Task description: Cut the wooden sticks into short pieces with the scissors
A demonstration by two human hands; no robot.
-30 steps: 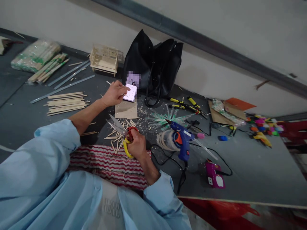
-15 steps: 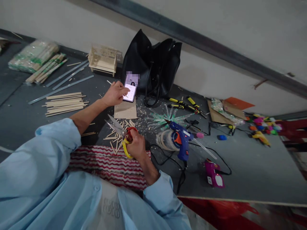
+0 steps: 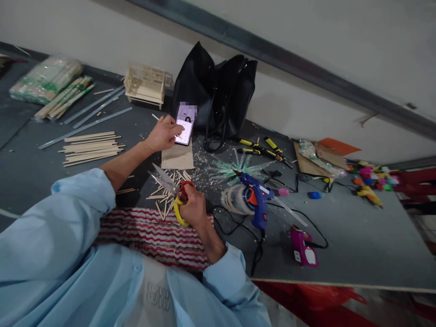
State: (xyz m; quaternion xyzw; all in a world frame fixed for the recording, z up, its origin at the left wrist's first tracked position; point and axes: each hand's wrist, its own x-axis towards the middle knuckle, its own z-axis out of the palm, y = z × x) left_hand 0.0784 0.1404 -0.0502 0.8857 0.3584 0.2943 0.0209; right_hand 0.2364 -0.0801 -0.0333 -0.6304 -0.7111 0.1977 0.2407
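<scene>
My left hand [image 3: 164, 134] is over a lit phone [image 3: 184, 131], with a fingertip on its screen. A thin wooden stick [image 3: 155, 116] pokes out from behind the knuckles of this hand, its middle hidden by the fingers. The phone leans against a black bag [image 3: 194, 81], its lower end by a piece of brown cardboard [image 3: 177, 157]. My right hand [image 3: 193, 206] grips scissors [image 3: 165, 179] with red and yellow handles, blades apart and pointing up and left. Short cut sticks [image 3: 165, 196] lie scattered beside and beneath the blades.
Longer sticks [image 3: 91, 147] lie at left, near a small wooden bench model [image 3: 146, 88]. To the right, a blue glue gun [image 3: 260, 200] rests on a clear jar [image 3: 235, 199], its cord across the table. Pliers [image 3: 262, 150], a purple device [image 3: 303, 247] and a striped cloth [image 3: 153, 231] are around.
</scene>
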